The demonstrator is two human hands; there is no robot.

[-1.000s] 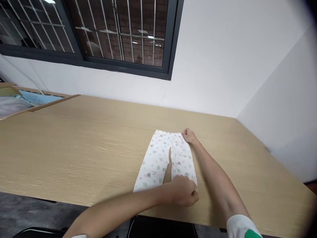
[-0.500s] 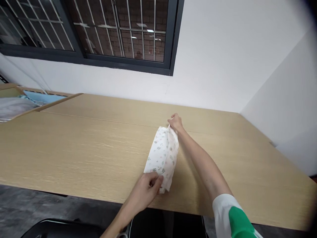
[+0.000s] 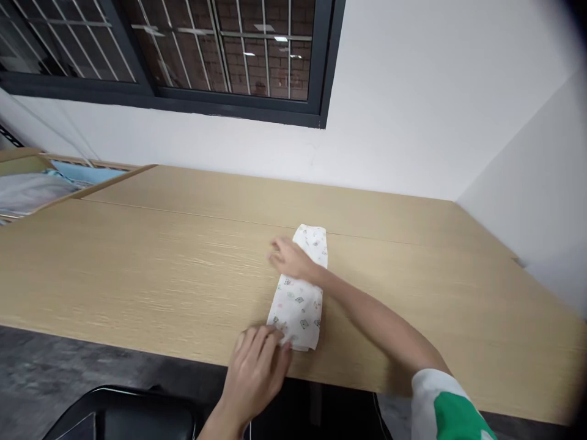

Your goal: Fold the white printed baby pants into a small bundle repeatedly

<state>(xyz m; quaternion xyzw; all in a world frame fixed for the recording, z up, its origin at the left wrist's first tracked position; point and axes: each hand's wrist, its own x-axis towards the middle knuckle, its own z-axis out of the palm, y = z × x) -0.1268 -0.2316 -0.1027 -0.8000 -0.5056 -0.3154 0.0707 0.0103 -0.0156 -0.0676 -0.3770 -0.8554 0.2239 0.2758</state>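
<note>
Folded pants point(image 3: 300, 293), white with small prints, lie as a narrow strip on the wooden counter point(image 3: 137, 269), near its front edge, long side running away from me.

My left grip point(image 3: 257, 373) is spread, fingers flat, with the tips on the strip's near end. It pinches nothing.

My right grip point(image 3: 293, 261) is also spread flat, palm down across the strip's far half, fingers pointing left. The far end of the pants shows past it.

An open box point(image 3: 27, 183) sits far left on the counter. A barred window point(image 3: 183, 55) is on the wall above.
</note>
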